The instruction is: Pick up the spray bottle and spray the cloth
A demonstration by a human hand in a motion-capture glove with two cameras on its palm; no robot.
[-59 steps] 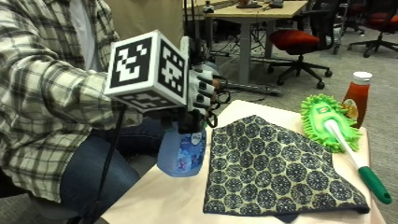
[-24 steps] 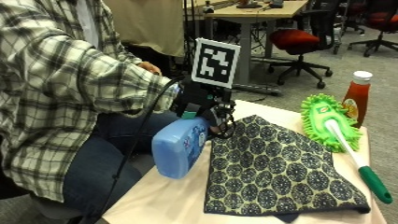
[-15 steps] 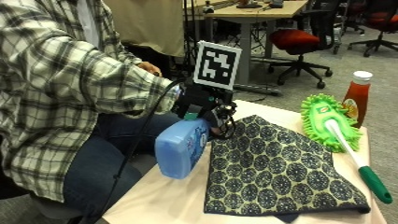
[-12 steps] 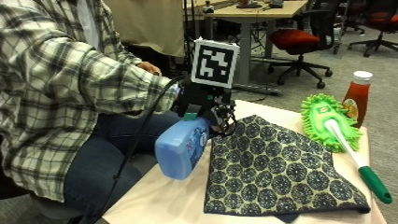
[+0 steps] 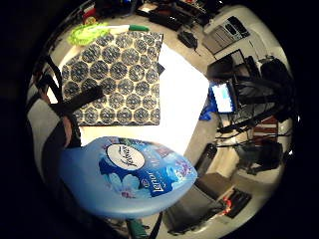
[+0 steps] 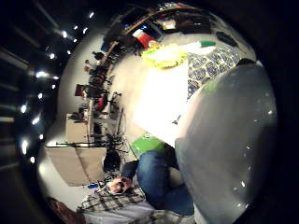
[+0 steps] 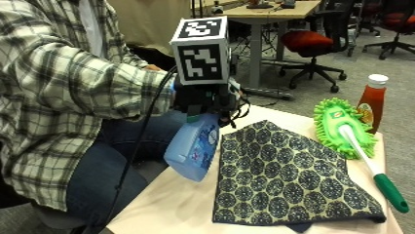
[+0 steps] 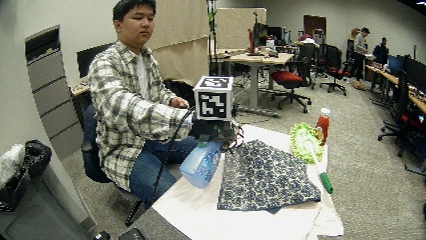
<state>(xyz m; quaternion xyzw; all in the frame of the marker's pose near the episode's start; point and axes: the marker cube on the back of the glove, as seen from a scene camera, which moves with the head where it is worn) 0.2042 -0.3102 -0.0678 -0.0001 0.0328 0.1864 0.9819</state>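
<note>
In the outside view my gloved right hand (image 7: 204, 100) grips the top of a light-blue spray bottle (image 7: 193, 148). The bottle hangs tilted above the table's near-left edge, its base toward the person's lap and its head toward the cloth. A dark blue patterned cloth (image 7: 285, 178) lies spread flat on the table just beside the bottle. The wide outside view shows the same hand (image 8: 213, 131), bottle (image 8: 202, 165) and cloth (image 8: 266, 175). The bottle's labelled body (image 5: 129, 174) fills the palm view, with the cloth (image 5: 117, 74) beyond it. My fingers on the trigger are hidden.
A green fluffy duster (image 7: 344, 126) with a white and green handle lies along the cloth's far side. A ketchup bottle (image 7: 371, 100) stands behind it at the table's corner. A bare strip of the white table (image 7: 175, 200) shows by the near edge. Office chairs and desks stand behind.
My hand has turned and risen slightly with the bottle still in it. The bottle now shows its narrower side and hangs a little higher. The cloth and duster have not moved.
</note>
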